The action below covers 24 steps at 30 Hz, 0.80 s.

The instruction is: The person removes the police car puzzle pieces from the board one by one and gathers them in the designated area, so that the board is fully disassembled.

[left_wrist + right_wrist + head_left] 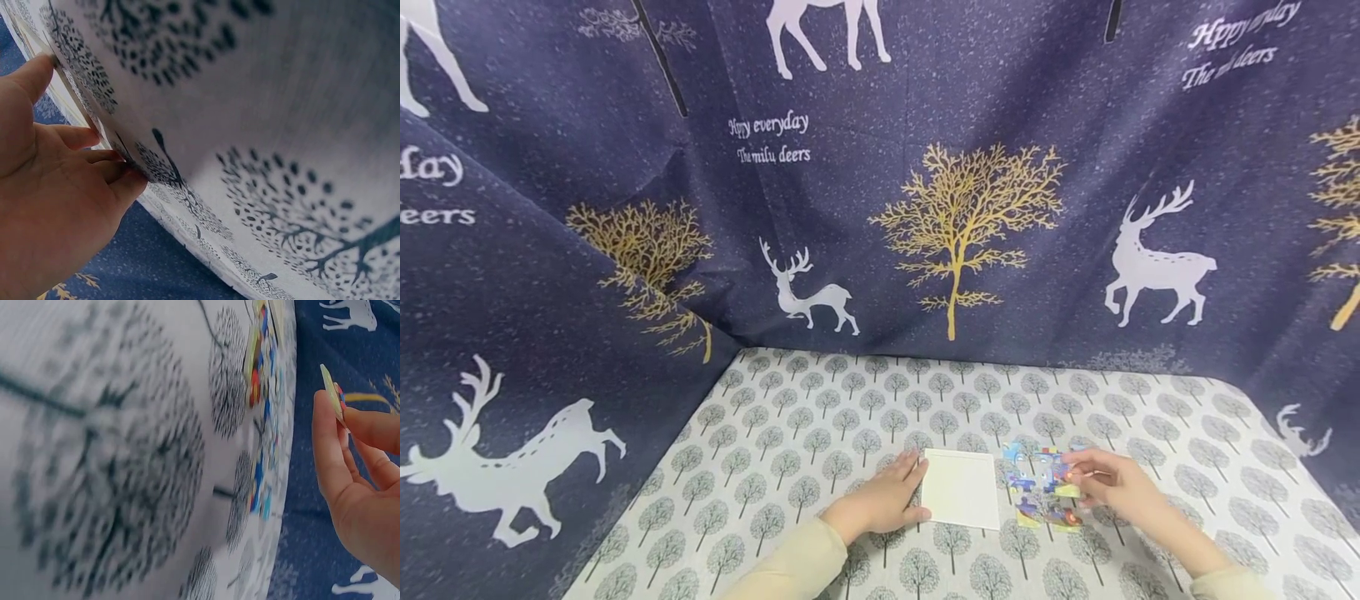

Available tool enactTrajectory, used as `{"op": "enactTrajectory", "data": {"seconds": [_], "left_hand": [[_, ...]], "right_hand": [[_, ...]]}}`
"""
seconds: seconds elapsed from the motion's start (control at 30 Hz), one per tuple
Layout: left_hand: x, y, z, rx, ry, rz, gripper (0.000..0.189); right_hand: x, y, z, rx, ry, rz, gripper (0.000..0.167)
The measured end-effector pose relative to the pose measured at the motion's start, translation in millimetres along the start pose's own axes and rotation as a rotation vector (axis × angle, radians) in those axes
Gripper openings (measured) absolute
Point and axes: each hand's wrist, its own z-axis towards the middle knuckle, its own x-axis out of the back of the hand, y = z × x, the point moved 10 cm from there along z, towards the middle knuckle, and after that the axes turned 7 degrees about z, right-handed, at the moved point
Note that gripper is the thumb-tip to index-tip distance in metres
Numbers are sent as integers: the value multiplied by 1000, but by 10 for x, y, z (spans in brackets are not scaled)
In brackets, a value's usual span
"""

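A shallow, white square puzzle tray [960,489] lies flat in the middle of the table. My left hand [891,498] rests at its left side, thumb and fingertips touching the edge, palm down. In the left wrist view the fingers [78,136] reach along the tray's thin side. Over the colourful puzzle pieces [1030,481] to the right of the tray is my right hand [1112,485]. Between thumb and fingers it pinches one puzzle piece [334,394], raised above the table with its pale underside partly showing. Several other pieces lie close together on the cloth, some partly hidden by that hand.
A white tablecloth [820,433] printed with grey trees covers the table. Dark blue curtains [880,275] with deer and golden trees hang behind it and along its sides.
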Motion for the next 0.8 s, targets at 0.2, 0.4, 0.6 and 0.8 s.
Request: {"op": "enactTrajectory", "data": {"seconds": [0.2, 0.4, 0.6, 0.8], "left_hand": [[4, 2, 0, -2, 2, 3, 79], [39, 10, -21, 4, -2, -6, 78], [39, 13, -22, 0, 2, -8, 78], [39, 18, -21, -6, 6, -12, 78]], "right_hand": [[164, 78, -133, -40, 16, 0, 37], [249, 125, -271, 8, 9, -20, 29], [283, 203, -369, -30, 0, -12, 28], [270, 350, -424, -152, -17, 21, 39]]}}
